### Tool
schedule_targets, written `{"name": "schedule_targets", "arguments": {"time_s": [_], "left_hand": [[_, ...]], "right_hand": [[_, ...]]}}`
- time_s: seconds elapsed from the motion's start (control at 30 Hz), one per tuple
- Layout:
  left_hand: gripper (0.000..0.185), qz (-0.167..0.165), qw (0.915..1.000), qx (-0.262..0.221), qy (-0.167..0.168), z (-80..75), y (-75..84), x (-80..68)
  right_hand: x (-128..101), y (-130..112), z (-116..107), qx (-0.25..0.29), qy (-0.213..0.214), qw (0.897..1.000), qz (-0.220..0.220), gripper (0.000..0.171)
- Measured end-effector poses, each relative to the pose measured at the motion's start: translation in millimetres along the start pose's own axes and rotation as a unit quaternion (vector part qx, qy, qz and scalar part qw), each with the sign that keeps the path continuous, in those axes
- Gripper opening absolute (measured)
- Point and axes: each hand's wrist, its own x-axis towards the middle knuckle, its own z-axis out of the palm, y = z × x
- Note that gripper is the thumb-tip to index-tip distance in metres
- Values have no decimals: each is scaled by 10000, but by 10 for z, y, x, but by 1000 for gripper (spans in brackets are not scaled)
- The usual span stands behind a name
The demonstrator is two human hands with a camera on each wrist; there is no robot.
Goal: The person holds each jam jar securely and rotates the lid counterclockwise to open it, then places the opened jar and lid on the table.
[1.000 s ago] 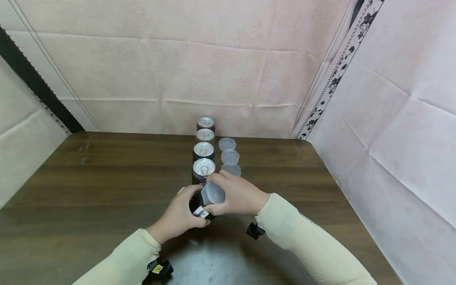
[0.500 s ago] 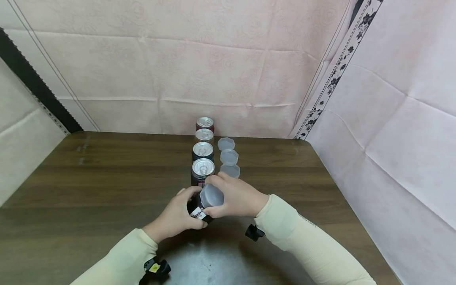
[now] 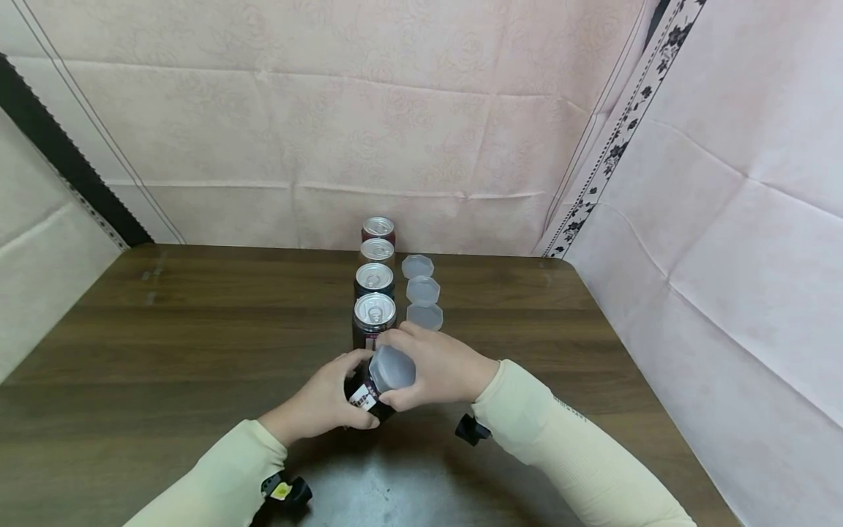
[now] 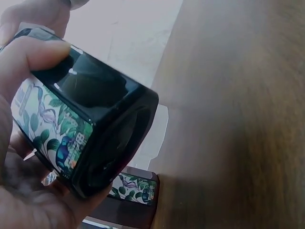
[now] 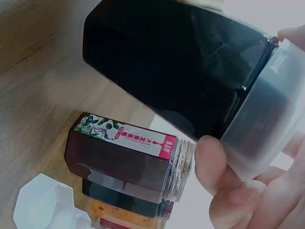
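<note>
A dark hexagonal jar (image 3: 362,394) with a label is held tilted above the table, its translucent plastic cap (image 3: 393,368) over the top end. My left hand (image 3: 323,399) grips the jar's body; its thumb and fingers wrap it in the left wrist view, where the leafy label (image 4: 55,126) shows. My right hand (image 3: 444,366) holds the cap between thumb and fingers. In the right wrist view the cap (image 5: 267,114) sits around the jar's neck end, beside the dark body (image 5: 176,57). Whether the cap is fully seated cannot be told.
Beyond my hands, several jars with silver ring-pull lids stand in a row, the nearest jar (image 3: 375,313) close to my fingers. Right of them, three translucent caps lie in line, the middle cap (image 3: 423,290) among them. A pale cloth (image 3: 395,132) hangs behind the wooden table (image 3: 197,329).
The held jar and cap have shifted slightly toward me, and my left hand has moved a little left and down with them. Both hands keep their hold.
</note>
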Motion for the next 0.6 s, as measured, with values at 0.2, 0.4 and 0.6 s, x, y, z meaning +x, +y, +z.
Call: {"name": "schedule_targets", "arguments": {"time_s": [0.2, 0.4, 0.6], "left_hand": [[79, 50, 9994, -253, -248, -18, -16, -4], [80, 44, 9983, -395, -436, -33, -22, 0], [82, 53, 9977, -330, -594, -49, -40, -4]], "right_hand": [[-10, -22, -7, -40, -91, 9999, -45, 53], [-33, -43, -34, 37, -213, 9998, -7, 56], [-43, -49, -41, 236, -328, 9992, 7, 56]]}}
